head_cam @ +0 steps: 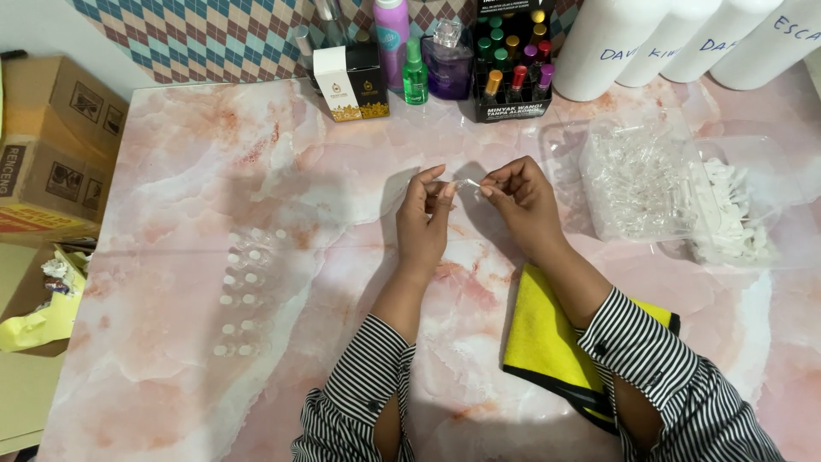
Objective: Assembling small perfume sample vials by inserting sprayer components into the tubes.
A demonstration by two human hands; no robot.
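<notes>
Marble-pattern table (171, 171) is my landmark, pink and white, wide bare patch left of centre so I have room to sweep either way. Along its far edge: three big white bottles (676, 38) lying at the right corner, a black rack of small coloured vials (513, 73), purple, green and pink bottles, a white-and-black box (352, 83); all pushed back, out of reach of elbows. Right side of table: clear bag of tiny clear parts (637, 184) and clear bag of white caps (727, 214), near my right hand for quick picking. Yellow cloth (543, 338) under my right forearm at the near edge. Rows of small capped vials (239, 291) stand on the left half, apart from my hands. Cardboard boxes (51, 145) off the left edge. Centre of table: left hand (423, 218) and right hand (522, 197) both pinching one tiny clear piece (468, 182) between fingertips, lifted above the surface.
</notes>
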